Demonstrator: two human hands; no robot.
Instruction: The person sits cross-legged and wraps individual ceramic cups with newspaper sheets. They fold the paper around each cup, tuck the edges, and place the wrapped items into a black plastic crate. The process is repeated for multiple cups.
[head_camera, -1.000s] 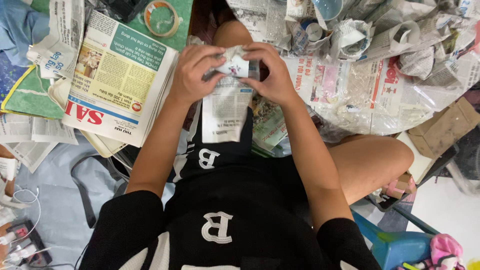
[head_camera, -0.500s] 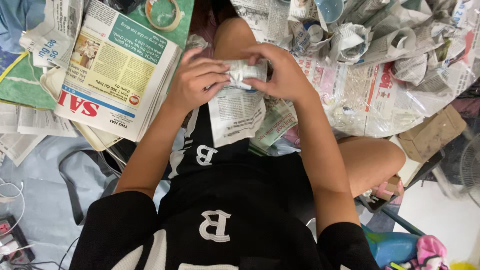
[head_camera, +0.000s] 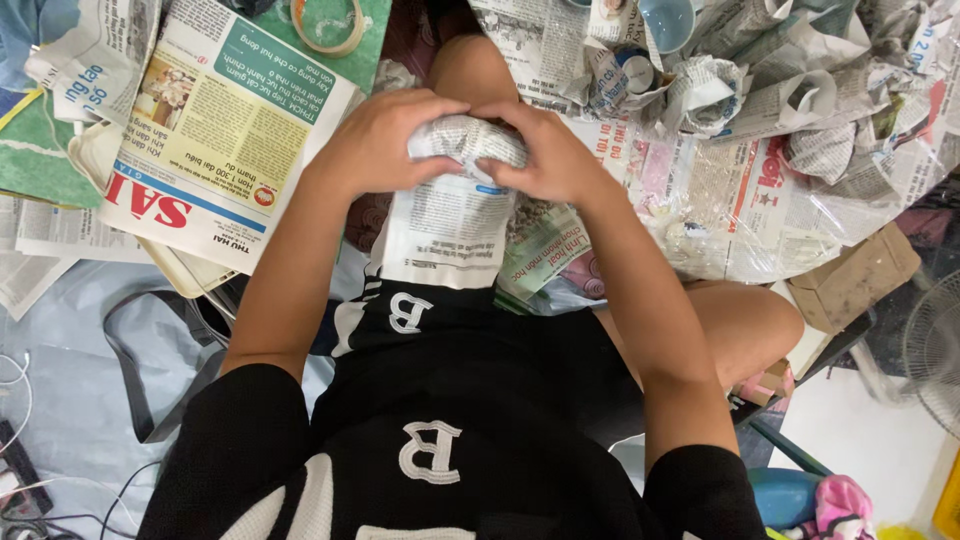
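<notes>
Left: folded newspaper (head_camera: 215, 150); tape roll (head_camera: 327, 22) at top edge, cut off. Centre, over lap: left hand (head_camera: 385, 140) and right hand (head_camera: 545, 155), fingers curled tight, gripping paper bundle (head_camera: 465, 140) between them; contents hidden by wrapping. Loose sheet (head_camera: 445, 230) hangs below. Right: crumpled wraps (head_camera: 760, 95); blue cup (head_camera: 668, 20) partly cut off; fan (head_camera: 935, 350) at edge.

The floor (head_camera: 60, 400) bears spread newspapers (head_camera: 215, 130), crumpled newspaper bundles (head_camera: 760, 90) and cables (head_camera: 20, 380)
</notes>
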